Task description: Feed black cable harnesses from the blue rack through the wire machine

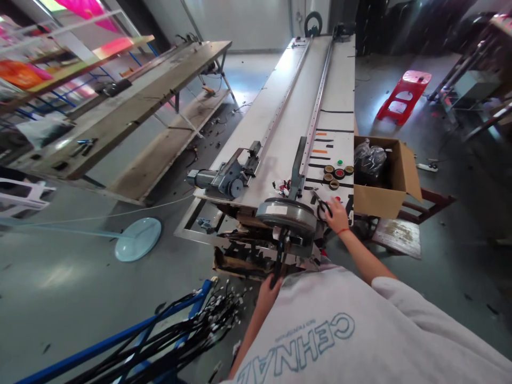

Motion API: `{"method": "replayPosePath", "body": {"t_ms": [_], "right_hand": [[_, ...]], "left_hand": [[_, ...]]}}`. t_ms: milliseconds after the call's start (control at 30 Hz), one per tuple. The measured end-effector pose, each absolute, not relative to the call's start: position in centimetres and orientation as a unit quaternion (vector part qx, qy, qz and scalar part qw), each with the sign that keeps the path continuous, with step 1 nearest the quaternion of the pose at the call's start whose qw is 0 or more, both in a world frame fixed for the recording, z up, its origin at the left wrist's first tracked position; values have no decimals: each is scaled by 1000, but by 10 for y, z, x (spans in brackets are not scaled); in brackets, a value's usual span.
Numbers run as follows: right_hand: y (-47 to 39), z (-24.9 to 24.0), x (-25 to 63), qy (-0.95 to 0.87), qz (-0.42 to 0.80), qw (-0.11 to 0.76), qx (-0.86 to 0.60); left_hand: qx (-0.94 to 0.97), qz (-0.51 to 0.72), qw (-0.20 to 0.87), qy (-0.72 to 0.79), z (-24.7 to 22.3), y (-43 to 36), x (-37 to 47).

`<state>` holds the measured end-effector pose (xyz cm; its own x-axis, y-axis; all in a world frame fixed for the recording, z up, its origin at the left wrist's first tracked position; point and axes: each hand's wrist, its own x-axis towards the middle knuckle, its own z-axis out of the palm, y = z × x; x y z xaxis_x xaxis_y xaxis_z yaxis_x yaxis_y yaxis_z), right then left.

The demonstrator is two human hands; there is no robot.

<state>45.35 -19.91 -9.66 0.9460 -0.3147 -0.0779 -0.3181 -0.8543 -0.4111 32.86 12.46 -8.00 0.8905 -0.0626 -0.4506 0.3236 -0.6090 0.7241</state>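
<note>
My left hand (269,290) is low in front of my body, closed around a black cable bundle (281,250) that hangs from the near end of the bench. My right hand (338,216) lies at the bench's right near corner, its fingers on the black handles of a pair of scissors (322,204). Between the two hands sits a grey round wheel-like part (288,214) with a pale label on top. Several tape rolls (339,173) lie just beyond the scissors.
The long white bench (272,101) carries two metal rails and a grey motor unit (218,178) at left. An open cardboard box (384,200) with a dark plastic bag stands right. A blue rack (120,338) with many black cables is lower left; a red stool (404,98) stands beyond.
</note>
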Motion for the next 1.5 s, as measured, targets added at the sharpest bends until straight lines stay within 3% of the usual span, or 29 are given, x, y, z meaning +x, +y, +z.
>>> {"method": "replayPosePath", "body": {"t_ms": [167,433,1033,1367,1500], "right_hand": [[-242,-87,500,464,5,279,-840],[-247,-100,497,469,-44,280,-836],[-245,-103,504,475,-50,236,-846],[-246,-96,502,470,-36,267,-841],[-247,-97,503,471,-38,265,-841]], "left_hand": [[808,-187,551,91,-65,84,401],[736,-230,620,141,-67,82,389],[887,-104,449,32,-65,102,371],[858,-178,480,44,-80,126,335],[861,-144,484,70,-91,138,317]]}}
